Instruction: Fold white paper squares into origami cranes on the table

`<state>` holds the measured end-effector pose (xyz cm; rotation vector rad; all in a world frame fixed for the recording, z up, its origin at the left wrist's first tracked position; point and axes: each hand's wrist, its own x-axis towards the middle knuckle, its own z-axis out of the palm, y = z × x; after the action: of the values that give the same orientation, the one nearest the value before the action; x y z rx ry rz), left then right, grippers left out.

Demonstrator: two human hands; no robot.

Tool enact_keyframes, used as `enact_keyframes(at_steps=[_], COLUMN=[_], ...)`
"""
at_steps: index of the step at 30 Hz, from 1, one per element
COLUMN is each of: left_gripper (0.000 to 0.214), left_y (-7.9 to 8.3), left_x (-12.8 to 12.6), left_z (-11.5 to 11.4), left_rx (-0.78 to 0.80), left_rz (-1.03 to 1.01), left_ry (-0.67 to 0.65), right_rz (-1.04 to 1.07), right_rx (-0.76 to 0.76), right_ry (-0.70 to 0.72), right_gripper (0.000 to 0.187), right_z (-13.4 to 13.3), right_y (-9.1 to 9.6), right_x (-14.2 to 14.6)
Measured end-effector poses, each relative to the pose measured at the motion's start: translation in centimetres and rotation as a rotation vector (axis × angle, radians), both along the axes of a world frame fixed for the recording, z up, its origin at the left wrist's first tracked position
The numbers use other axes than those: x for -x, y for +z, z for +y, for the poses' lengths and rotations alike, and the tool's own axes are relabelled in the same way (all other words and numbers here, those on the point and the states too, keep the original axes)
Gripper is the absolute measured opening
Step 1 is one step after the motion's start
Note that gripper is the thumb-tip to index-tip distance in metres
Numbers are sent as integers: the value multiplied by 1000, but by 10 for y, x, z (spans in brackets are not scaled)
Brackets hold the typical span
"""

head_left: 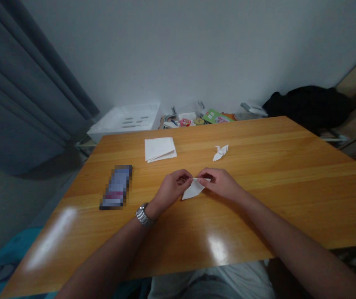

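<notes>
A small folded piece of white paper (194, 189) lies at the middle of the wooden table (290, 187), held between both hands. My left hand (172, 187), with a metal watch on the wrist, pinches its left part with closed fingers. My right hand (220, 181) pinches the top right edge. A finished white paper crane (220, 152) sits further back on the table, apart from both hands.
A stack of white square paper (160, 149) lies at the back left. A phone (116, 187) rests left of my hands. Behind the table are a white plastic tray (125, 120), small clutter (193, 119) and a black bag (308, 106). A grey curtain (19, 95) hangs left.
</notes>
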<state>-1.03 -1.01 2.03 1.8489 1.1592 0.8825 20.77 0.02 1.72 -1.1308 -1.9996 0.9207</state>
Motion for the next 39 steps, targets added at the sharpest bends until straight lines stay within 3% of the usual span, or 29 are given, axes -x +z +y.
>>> enact_keyframes(at_steps=[9,18,22,28,33,39], left_gripper=[24,30,21,14,16,21], left_y=[1,-15,-12,-1,2,-4], left_x=[-3,-3,1,3,1,0], left_z=[-3,4,7,3,1,5], left_rx=[49,112,31,-71,-54,27], left_rz=[-60,-207,-132,0,-3,-114], left_ry=[-22,-2,53,31,-18,21], right_rz=[-2,104,129,113,75,111], right_rx=[-31,-5,40,143,148,185], right_ry=[-14,-125,-84,-15,0,21], right_gripper=[16,18,18,23,27,30], right_z=[1,7,8,5,1,4], right_y=[-1,-4,-9,-6,-4,-10], right_x=[2,-3,-3,-2,0,-1])
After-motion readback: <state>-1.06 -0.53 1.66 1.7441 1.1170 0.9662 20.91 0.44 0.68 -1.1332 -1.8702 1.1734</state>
